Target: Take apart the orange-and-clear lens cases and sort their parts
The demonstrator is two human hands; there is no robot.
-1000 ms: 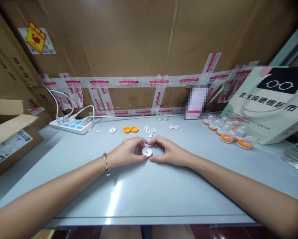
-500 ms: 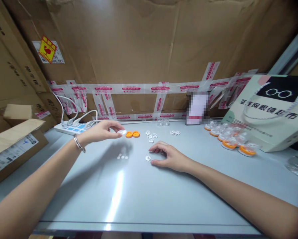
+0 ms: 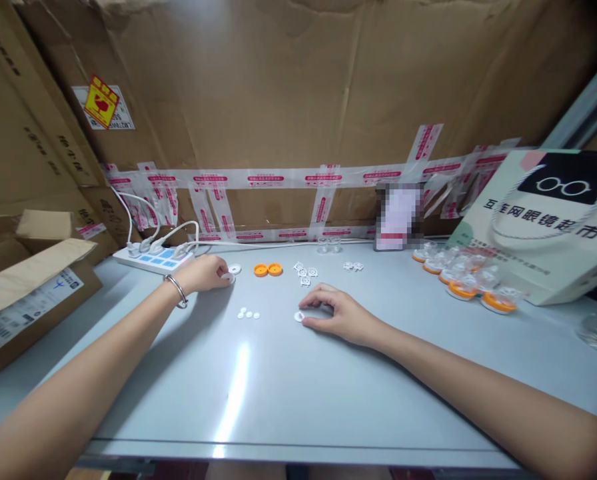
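Note:
My left hand [image 3: 209, 273] is at the left of the table, its fingertips closed on a pale round disc [image 3: 230, 279]. Just beyond it lies a white ring-like disc [image 3: 234, 269]. My right hand [image 3: 336, 315] rests on the tabletop with curved fingers, thumb and forefinger at the edge of a small white disc with a raised peg [image 3: 299, 317]. Between the hands are several tiny white discs [image 3: 248, 315]. Two orange round caps [image 3: 268, 269] sit side by side farther back, and several white square clip-like parts [image 3: 305, 273] lie to their right.
A power strip [image 3: 151, 258] with plugs and an open carton [image 3: 33, 293] are at left. Clear plastic domes [image 3: 328, 245], a phone [image 3: 398, 217] and more white parts [image 3: 353, 266] are at the back. Orange-based clear assemblies [image 3: 463, 280] and a paper bag [image 3: 538, 227] stand at right.
My left hand has moved left and down, away from the orange caps, to the white discs. My right hand's fingertips have come slightly closer around the pegged disc.

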